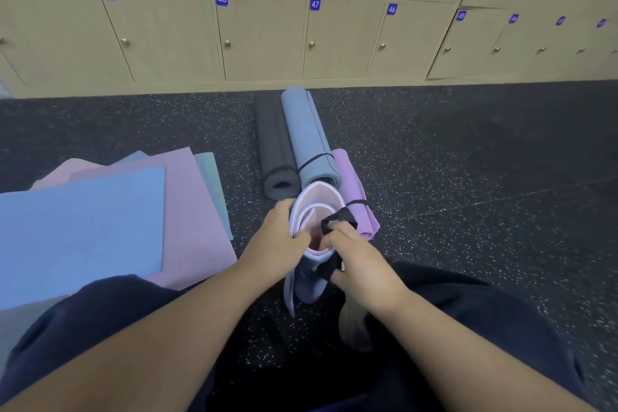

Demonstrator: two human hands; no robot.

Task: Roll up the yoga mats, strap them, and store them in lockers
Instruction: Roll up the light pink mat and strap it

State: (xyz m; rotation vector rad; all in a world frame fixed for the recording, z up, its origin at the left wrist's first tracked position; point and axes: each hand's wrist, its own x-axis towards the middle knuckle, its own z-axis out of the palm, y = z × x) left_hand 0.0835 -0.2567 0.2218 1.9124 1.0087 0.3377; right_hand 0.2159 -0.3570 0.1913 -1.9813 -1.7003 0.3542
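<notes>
A person's left hand (279,237) grips a loosely rolled lilac mat (316,211), held upright at six o'clock, while the right hand (354,256) pinches a black strap (337,219); the slack roll could spring open.

A loosely rolled lavender yoga mat with a pale pink inner face (317,207) stands on end on the dark speckled floor, its open spiral facing up and a loose flap trailing down at its near side. A black fabric strap (337,221) is bunched at its right rim. Just behind it lie three rolled mats side by side, touching: a dark grey foam roll (276,150), a blue-grey roll (307,137) ringed by a thin black band (316,159), and a lilac roll (352,191) banded likewise. To the left, flat blue, pink and pale green mats (100,221) lie stacked in overlapping layers. Beige wooden lockers numbered 49 to 46 (261,37) line the far wall, doors shut.
</notes>
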